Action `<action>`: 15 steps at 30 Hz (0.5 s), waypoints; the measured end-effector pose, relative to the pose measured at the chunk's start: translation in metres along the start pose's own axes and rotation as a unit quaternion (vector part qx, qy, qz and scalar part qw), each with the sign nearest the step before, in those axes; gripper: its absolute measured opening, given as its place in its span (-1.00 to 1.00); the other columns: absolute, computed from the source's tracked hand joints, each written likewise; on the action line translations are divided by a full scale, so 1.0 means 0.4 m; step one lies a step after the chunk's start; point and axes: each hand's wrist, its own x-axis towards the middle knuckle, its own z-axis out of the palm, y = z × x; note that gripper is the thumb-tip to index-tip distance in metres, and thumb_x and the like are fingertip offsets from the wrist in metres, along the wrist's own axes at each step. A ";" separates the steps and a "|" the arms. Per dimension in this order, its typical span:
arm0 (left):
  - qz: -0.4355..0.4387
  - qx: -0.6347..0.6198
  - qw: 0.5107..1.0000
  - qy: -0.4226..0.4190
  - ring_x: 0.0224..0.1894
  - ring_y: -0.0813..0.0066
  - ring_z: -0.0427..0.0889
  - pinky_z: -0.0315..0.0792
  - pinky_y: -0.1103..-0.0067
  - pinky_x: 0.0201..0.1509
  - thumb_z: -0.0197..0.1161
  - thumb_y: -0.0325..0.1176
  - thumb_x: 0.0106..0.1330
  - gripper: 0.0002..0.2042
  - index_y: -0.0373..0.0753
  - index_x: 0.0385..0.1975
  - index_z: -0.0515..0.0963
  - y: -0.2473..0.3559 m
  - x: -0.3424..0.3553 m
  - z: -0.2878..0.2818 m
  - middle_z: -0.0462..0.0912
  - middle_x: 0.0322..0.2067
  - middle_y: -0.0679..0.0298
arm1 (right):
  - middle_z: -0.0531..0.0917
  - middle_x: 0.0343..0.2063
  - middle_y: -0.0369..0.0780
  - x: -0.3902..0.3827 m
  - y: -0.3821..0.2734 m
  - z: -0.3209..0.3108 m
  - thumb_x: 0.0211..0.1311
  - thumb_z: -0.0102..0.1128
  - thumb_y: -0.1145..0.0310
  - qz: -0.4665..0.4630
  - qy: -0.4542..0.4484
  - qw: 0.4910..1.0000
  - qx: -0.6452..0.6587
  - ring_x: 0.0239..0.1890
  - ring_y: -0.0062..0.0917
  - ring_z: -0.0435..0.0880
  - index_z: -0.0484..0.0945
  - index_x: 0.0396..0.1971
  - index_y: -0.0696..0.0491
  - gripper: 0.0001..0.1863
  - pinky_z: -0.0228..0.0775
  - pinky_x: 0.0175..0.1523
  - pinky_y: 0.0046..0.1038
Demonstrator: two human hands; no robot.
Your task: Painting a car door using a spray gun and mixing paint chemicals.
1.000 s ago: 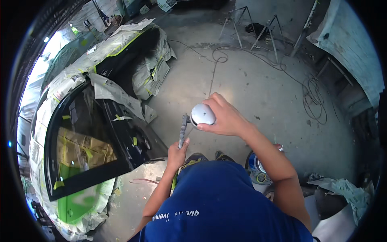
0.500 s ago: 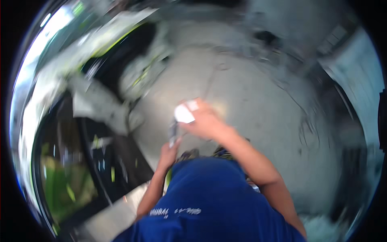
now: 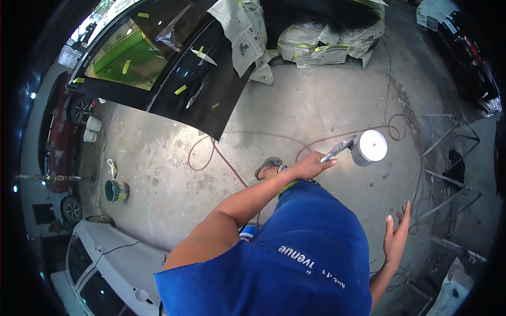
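Spray gun (image 3: 337,149) clutched firmly in the left hand (image 3: 314,166), going by the head view. Hangs out over the concrete floor (image 3: 316,105), just ahead of the blue shirt (image 3: 316,231), and carries a grey cup (image 3: 363,156) with a white lid (image 3: 373,145) facing up, to the right of that hand. Right hand (image 3: 396,239) free, spread pretty wide, off to the lower right and well apart from the gun. Can't tell about a hookup to the reddish hose (image 3: 228,161) looping over the floor. Upper left, a black car door (image 3: 176,108) dotted with yellow tape (image 3: 181,90), right beside some newspaper masking (image 3: 245,45). Down left, a grey car (image 3: 129,266), plus a dark green bucket (image 3: 123,194). Over right, some metal stands (image 3: 444,179).
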 end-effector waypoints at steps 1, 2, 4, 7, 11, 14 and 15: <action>0.004 0.007 1.000 -0.004 -0.47 0.50 0.35 0.33 0.41 -0.34 0.15 0.21 0.43 -0.39 -0.33 -0.55 0.44 0.020 0.019 0.047 0.37 -0.62 0.31 | 0.31 0.41 -0.01 -0.029 0.061 -0.027 0.47 0.12 0.24 0.022 0.010 1.000 -0.009 0.28 -0.19 0.48 0.06 0.53 -0.07 -0.28 0.40 0.26 -0.18; 0.009 0.021 1.000 -0.011 -0.47 0.50 0.35 0.33 0.40 -0.34 0.14 0.23 0.42 -0.38 -0.33 -0.55 0.44 0.032 0.039 0.094 0.38 -0.62 0.31 | 0.31 0.41 -0.01 -0.060 0.127 -0.049 0.47 0.12 0.24 0.027 0.017 0.999 -0.004 0.28 -0.19 0.48 0.06 0.53 -0.07 -0.28 0.40 0.26 -0.18; 0.029 0.053 0.997 -0.042 -0.47 0.50 0.35 0.32 0.39 -0.34 0.14 0.25 0.41 -0.36 -0.33 -0.54 0.44 0.089 0.086 0.185 0.39 -0.62 0.31 | 0.39 0.36 -0.03 -0.124 0.250 -0.082 0.44 0.16 0.28 0.068 0.029 0.997 0.000 0.22 -0.22 0.55 0.13 0.51 -0.04 -0.30 0.44 0.21 -0.20; 0.042 0.108 0.986 -0.121 -0.48 0.50 0.35 0.32 0.40 -0.35 0.12 0.31 0.37 -0.33 -0.33 -0.53 0.44 0.223 0.143 0.333 0.39 -0.63 0.31 | 0.46 0.30 -0.03 -0.222 0.375 -0.105 0.43 0.18 0.29 0.135 0.064 0.988 0.031 0.19 -0.22 0.58 0.20 0.47 0.00 -0.34 0.47 0.18 -0.22; 0.036 0.140 0.962 -0.230 -0.62 0.63 0.30 0.20 0.44 -0.53 0.18 0.04 0.47 -0.53 -0.23 -0.55 0.46 0.366 0.267 0.624 0.37 -0.69 0.41 | 0.58 0.11 0.01 -0.286 0.511 -0.134 0.33 0.30 0.31 0.144 0.175 0.972 0.059 0.08 -0.14 0.64 0.39 0.29 0.13 -0.43 0.51 0.10 -0.23; -0.018 0.103 0.944 -0.312 -0.78 0.66 0.17 0.05 0.57 -0.73 0.20 0.05 0.46 -0.57 -0.10 -0.55 0.32 0.472 0.318 0.783 0.24 -0.77 0.49 | 0.57 0.10 0.06 -0.296 0.575 -0.146 0.37 0.23 0.15 0.162 0.233 0.956 0.074 0.10 -0.01 0.58 0.41 0.26 0.14 -0.44 0.45 0.18 -0.19; -0.031 0.106 0.928 -0.355 -0.81 0.69 0.13 0.02 0.62 -0.76 0.21 0.01 0.47 -0.58 -0.05 -0.55 0.27 0.508 0.336 0.868 0.19 -0.77 0.51 | 0.57 0.10 0.07 -0.321 0.605 -0.160 0.39 0.21 0.12 0.167 0.261 0.947 0.080 0.10 0.01 0.58 0.41 0.25 0.15 -0.44 0.44 0.19 -0.16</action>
